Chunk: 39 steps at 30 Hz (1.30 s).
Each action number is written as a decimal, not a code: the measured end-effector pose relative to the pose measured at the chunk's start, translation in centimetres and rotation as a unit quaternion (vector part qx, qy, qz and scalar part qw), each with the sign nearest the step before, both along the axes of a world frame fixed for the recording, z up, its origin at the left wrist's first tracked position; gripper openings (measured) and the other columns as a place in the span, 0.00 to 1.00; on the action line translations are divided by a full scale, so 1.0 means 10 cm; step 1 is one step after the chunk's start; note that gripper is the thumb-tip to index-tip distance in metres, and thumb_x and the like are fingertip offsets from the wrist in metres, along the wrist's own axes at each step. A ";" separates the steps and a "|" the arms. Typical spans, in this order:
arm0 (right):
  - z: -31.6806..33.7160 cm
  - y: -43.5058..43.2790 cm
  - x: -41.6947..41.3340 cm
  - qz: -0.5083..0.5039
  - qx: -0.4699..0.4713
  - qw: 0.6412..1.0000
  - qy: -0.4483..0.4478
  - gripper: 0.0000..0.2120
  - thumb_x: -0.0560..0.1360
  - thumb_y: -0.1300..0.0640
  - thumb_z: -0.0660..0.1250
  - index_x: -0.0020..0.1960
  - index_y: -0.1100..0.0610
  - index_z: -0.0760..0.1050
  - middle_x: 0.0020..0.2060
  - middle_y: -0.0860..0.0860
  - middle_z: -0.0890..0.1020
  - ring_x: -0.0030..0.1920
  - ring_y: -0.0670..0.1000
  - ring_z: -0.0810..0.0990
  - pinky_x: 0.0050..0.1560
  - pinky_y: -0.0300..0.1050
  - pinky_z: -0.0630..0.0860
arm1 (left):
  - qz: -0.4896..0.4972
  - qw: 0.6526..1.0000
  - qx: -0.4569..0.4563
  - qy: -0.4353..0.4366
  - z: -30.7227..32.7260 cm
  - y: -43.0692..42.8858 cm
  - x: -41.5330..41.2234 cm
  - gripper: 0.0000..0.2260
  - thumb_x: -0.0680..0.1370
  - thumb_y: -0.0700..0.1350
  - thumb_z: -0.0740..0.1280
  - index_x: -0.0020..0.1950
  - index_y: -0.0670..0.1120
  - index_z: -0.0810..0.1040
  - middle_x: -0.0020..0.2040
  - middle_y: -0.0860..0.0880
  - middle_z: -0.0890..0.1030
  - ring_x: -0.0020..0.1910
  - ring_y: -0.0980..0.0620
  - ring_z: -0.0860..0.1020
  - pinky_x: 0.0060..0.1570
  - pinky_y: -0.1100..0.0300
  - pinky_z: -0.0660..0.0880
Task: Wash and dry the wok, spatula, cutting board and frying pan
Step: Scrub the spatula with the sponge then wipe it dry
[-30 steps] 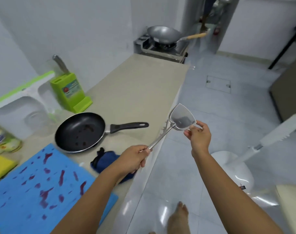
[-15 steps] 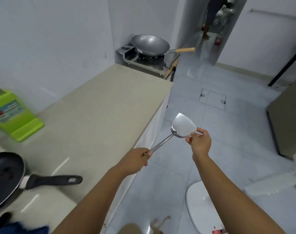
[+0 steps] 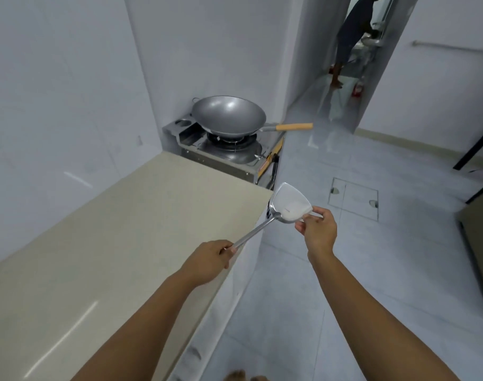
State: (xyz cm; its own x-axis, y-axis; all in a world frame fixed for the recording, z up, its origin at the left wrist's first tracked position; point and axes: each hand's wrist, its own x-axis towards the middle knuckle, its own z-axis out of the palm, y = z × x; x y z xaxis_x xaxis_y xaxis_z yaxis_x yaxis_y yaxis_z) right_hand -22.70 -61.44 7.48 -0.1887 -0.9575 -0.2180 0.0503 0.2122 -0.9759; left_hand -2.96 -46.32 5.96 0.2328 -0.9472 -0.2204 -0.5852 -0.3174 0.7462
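A: Left hand (image 3: 207, 259) first. Fingers?
B: Curled tight round the tail of the thin handle, lower centre of frame. Gripping the flat-bladed shiny steel spatula (image 3: 287, 206).
A: Right hand (image 3: 317, 232)?
B: Just right of centre. Pinching the blade's lower right corner between thumb and fingertips (image 3: 303, 222). Maybe holding something thin and pale there too; too small to tell.
A: Long axis?
B: Runs lower left to upper right, handle end low, blade end high, with the hollow face turned toward the camera. Held in the air just past the edge of the beige stone counter (image 3: 124, 243), above the pale tiled floor (image 3: 345, 284), touching neither.
A: Next target?
B: Probably the round grey metal wok with a wooden handle (image 3: 228, 115), upper centre, sitting on the steel gas stove (image 3: 229, 152) at the counter's far end. Lies straight up-frame from the blade, well apart. Points its handle right, so likely easier for the right hand, with the left hand busy on the spatula.
A: Step?
B: Looks like checking or wiping the blade. Wet or dry, cannot tell. No sink in view.
A: Background?
B: Upper right, a person in dark clothes (image 3: 350, 31) standing in a doorway. Right of the blade, a square floor hatch (image 3: 353, 199).
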 end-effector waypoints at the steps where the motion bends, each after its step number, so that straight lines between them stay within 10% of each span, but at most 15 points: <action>1: 0.04 -0.22 0.07 0.002 -0.003 1.000 0.000 0.10 0.79 0.66 0.63 0.55 0.54 0.75 0.47 0.57 0.82 0.40 0.53 0.84 0.40 0.39 0.81 | 0.005 1.000 -0.005 -0.002 0.03 -0.21 0.05 0.14 0.83 0.54 0.57 0.51 0.49 0.80 0.37 0.52 0.81 0.31 0.57 0.74 0.36 0.62 0.71; 29: 0.35 -5.50 1.67 0.399 -0.071 0.911 0.081 0.14 0.77 0.66 0.63 0.60 0.56 0.75 0.48 0.53 0.82 0.43 0.49 0.82 0.39 0.39 0.81 | 0.356 0.931 -0.079 -0.003 -0.09 -4.59 0.24 0.11 0.83 0.51 0.58 0.55 0.49 0.78 0.37 0.50 0.79 0.33 0.56 0.76 0.30 0.70 0.69; 32: 0.23 -5.72 1.77 0.474 -0.099 0.858 0.170 0.18 0.78 0.64 0.60 0.68 0.56 0.72 0.58 0.53 0.79 0.51 0.49 0.78 0.39 0.33 0.75 | 0.385 0.920 -0.075 -0.022 -0.11 -4.79 0.32 0.11 0.83 0.51 0.57 0.55 0.49 0.77 0.38 0.50 0.79 0.33 0.55 0.75 0.30 0.69 0.69; 35: 0.05 -5.91 1.85 0.566 -0.170 0.749 0.300 0.23 0.80 0.58 0.63 0.74 0.54 0.66 0.69 0.52 0.73 0.67 0.54 0.72 0.63 0.45 0.72 | 0.420 0.904 -0.071 -0.025 -0.08 -5.00 0.44 0.12 0.83 0.50 0.57 0.52 0.47 0.78 0.39 0.48 0.79 0.33 0.52 0.75 0.34 0.60 0.73; 39: -0.13 -6.10 1.96 0.622 -0.233 0.623 0.412 0.25 0.80 0.54 0.63 0.75 0.51 0.64 0.68 0.56 0.71 0.66 0.61 0.71 0.64 0.57 0.72 | 0.458 0.886 -0.056 -0.035 -0.04 -5.26 0.61 0.10 0.83 0.48 0.57 0.51 0.48 0.77 0.39 0.47 0.80 0.33 0.50 0.75 0.34 0.57 0.72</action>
